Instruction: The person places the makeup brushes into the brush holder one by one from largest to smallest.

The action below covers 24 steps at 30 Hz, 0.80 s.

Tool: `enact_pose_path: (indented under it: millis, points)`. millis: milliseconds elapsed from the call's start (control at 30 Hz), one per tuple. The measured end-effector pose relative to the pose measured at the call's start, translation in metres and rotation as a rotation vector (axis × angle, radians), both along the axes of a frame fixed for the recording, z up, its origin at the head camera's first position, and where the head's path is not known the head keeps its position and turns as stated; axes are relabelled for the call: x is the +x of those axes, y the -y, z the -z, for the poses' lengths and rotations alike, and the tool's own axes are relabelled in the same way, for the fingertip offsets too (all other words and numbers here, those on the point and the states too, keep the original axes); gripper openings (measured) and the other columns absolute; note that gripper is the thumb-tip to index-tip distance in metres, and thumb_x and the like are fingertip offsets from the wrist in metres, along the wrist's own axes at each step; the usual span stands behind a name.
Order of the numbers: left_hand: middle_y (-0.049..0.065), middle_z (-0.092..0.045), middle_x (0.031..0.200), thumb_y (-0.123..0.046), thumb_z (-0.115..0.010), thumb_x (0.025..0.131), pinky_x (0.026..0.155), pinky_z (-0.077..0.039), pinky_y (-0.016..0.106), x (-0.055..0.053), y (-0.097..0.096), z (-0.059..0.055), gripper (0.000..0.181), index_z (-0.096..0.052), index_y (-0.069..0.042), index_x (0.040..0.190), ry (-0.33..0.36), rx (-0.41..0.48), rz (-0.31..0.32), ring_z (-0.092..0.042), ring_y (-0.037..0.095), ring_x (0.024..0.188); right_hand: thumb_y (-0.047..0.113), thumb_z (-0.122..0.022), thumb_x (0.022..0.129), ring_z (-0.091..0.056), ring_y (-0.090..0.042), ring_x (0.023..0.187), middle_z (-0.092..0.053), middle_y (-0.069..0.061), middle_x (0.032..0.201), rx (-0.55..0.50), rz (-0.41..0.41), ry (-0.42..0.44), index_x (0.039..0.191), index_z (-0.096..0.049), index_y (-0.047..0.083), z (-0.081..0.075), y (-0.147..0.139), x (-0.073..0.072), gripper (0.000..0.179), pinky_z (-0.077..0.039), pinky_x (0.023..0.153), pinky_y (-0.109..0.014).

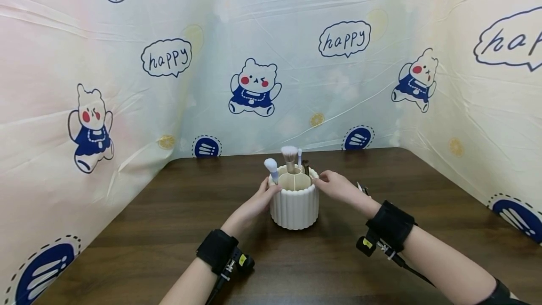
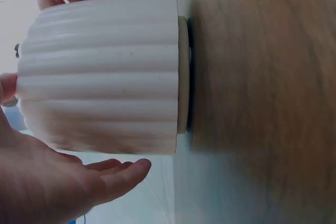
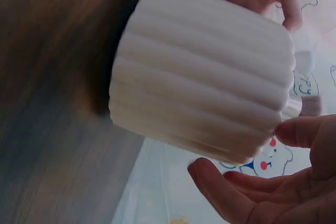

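Observation:
A cream, ribbed makeup brush holder [image 1: 295, 208] with a scalloped rim and inner dividers stands upright on the table. My left hand [image 1: 258, 200] holds its left side, thumb at the rim and fingers along the wall. On the opposite side my right hand [image 1: 336, 186] grips the rim with its thumb, the other fingers reaching behind the wall. In the holder stand a fluffy makeup brush [image 1: 290, 154], a white-headed brush [image 1: 271, 167] leaning left, a slim pale brush [image 1: 299, 155] and a short dark-tipped one [image 1: 306, 166]. A paler round base [image 2: 183, 74] shows under the ribbed wall.
Behind my right wrist lies a small metallic and black item [image 1: 362, 188], partly hidden by the forearm. The dark wooden table [image 1: 139, 229] reaches back to a printed cloth backdrop [image 1: 288, 84] that also hangs along both sides. Each wrist wears a black camera strap [image 1: 217, 251].

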<state>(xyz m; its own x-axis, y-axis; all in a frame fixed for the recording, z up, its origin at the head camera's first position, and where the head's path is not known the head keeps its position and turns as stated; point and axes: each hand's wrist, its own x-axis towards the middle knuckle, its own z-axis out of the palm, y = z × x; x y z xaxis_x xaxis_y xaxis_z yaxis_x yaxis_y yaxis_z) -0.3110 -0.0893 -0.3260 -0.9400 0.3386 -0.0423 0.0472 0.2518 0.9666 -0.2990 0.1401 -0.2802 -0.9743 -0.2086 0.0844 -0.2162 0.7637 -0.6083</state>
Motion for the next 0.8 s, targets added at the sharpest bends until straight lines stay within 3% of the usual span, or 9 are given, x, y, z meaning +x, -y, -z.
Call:
enact_pose_path:
  millis: [133, 267, 367, 500, 800]
  points:
    - [0.015, 0.012, 0.160, -0.046, -0.040, 0.097, 0.116, -0.008, 0.061, -0.002, 0.003, 0.002, 0.083, 0.014, -0.015, 0.153, -0.008, -0.016, 0.034, 0.005, 0.035, 0.148, 0.028, -0.041, 0.099, -0.057, -0.022, 0.078, -0.064, -0.015, 0.089, -0.012, -0.020, 0.007, 0.110, -0.060, -0.008, 0.000, 0.003, 0.003, 0.043, -0.047, 0.066, -0.032]
    - [0.011, 0.018, 0.160, -0.048, -0.039, 0.097, 0.115, -0.003, 0.064, -0.004, 0.005, 0.003, 0.083, 0.017, -0.021, 0.152, -0.019, -0.028, 0.058, 0.011, 0.033, 0.148, 0.026, -0.041, 0.097, -0.040, -0.014, 0.058, -0.046, -0.002, 0.066, -0.013, -0.029, 0.000, 0.089, -0.058, -0.001, -0.001, 0.006, 0.004, 0.033, -0.032, 0.054, -0.025]
    - [0.011, 0.016, 0.160, -0.046, -0.038, 0.098, 0.114, -0.002, 0.064, -0.004, 0.005, 0.003, 0.080, 0.015, -0.021, 0.153, -0.022, -0.019, 0.071, 0.010, 0.033, 0.148, 0.025, -0.040, 0.097, -0.036, -0.013, 0.055, -0.040, 0.001, 0.062, -0.016, -0.033, 0.010, 0.083, -0.054, 0.003, -0.001, 0.007, 0.004, 0.030, -0.029, 0.052, -0.024]
    - [0.016, 0.007, 0.160, -0.042, -0.042, 0.098, 0.116, -0.006, 0.061, -0.001, 0.005, 0.001, 0.080, 0.008, -0.013, 0.153, -0.017, -0.015, 0.036, 0.003, 0.035, 0.148, 0.024, -0.039, 0.098, -0.032, -0.012, 0.052, -0.037, 0.002, 0.059, -0.031, -0.044, 0.028, 0.075, -0.050, 0.006, 0.000, 0.007, 0.001, 0.031, -0.027, 0.051, -0.024]
    - [0.023, -0.001, 0.157, -0.039, -0.047, 0.096, 0.118, -0.013, 0.056, 0.006, 0.003, -0.005, 0.082, 0.002, -0.002, 0.149, -0.022, -0.023, -0.018, -0.004, 0.037, 0.148, 0.020, -0.036, 0.100, -0.033, -0.012, 0.054, -0.041, 0.000, 0.060, -0.106, -0.104, 0.058, 0.073, -0.050, 0.004, 0.001, 0.003, -0.013, 0.034, -0.028, 0.054, -0.024]
